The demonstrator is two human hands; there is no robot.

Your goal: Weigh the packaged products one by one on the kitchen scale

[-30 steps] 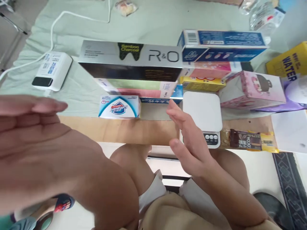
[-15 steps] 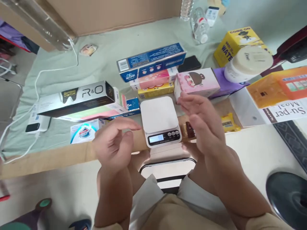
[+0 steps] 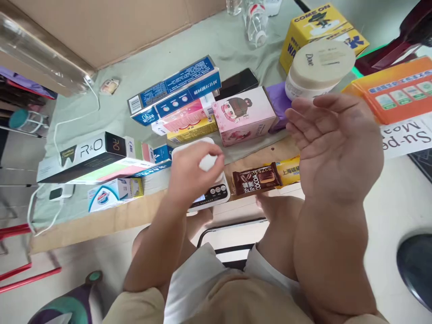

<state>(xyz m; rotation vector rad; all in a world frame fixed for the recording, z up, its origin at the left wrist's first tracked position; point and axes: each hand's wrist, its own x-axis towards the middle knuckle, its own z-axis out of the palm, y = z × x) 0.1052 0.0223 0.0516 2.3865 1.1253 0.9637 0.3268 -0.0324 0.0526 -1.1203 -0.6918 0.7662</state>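
Over the white kitchen scale (image 3: 221, 184) is my left hand (image 3: 192, 173), its thumb and forefinger curled into a loop through which the white plate shows. I see nothing in it. It hides much of the plate and part of the lit display. My right hand (image 3: 337, 144) is raised to the right, open, palm showing and fingers spread, with nothing in it. A brown cocoa snack packet (image 3: 256, 179) lies between the hands, beside the scale, with a yellow packet (image 3: 290, 170) at its right end, partly behind my right hand. Behind them stands a pink box (image 3: 246, 114).
Blue (image 3: 175, 90), black-and-silver (image 3: 81, 155) and white soap (image 3: 113, 194) boxes stand left and behind. A Dove jar (image 3: 320, 67), a yellow box (image 3: 317, 27) and an orange pack (image 3: 398, 92) sit right. A bottle (image 3: 256, 24) lies at the back. A white cable runs left.
My left hand has moved over the scale, its fingers curling into a loop. My right hand has swung right and turned palm up, uncovering the cocoa packet. The view has shifted right.
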